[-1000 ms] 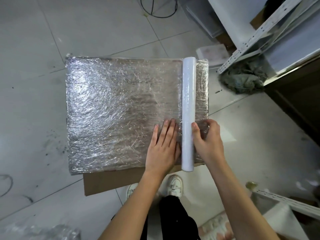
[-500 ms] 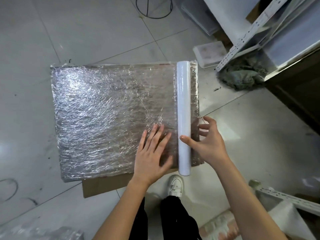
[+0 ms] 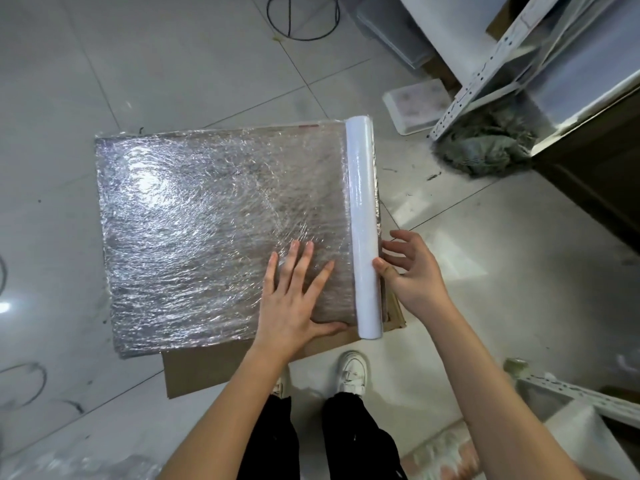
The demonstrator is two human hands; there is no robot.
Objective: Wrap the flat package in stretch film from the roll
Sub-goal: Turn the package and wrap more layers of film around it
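Package [image 3: 214,230] top already filmed — roll [image 3: 363,223] at frame right edge; left hand [image 3: 294,299] flat on film, right hand [image 3: 412,271] open-fingered, touching roll — underside unseen.

The cardboard sheet [image 3: 221,367] lies mostly hidden under the flat package [image 3: 194,230]; only a strip shows along the near edge and a corner past the roll [image 3: 363,223]. The package's contents cannot be made out through the crinkled film. The roll covers the package's right edge. The left hand [image 3: 294,306] hides the film beneath its palm. The black cable loop [image 3: 301,19] and the metal shelving [image 3: 491,64] are cut off by the top edge. Crumpled film [image 3: 69,465] at the bottom left is blurred and cropped. One shoe [image 3: 351,374] shows; the other is largely hidden behind the left forearm.
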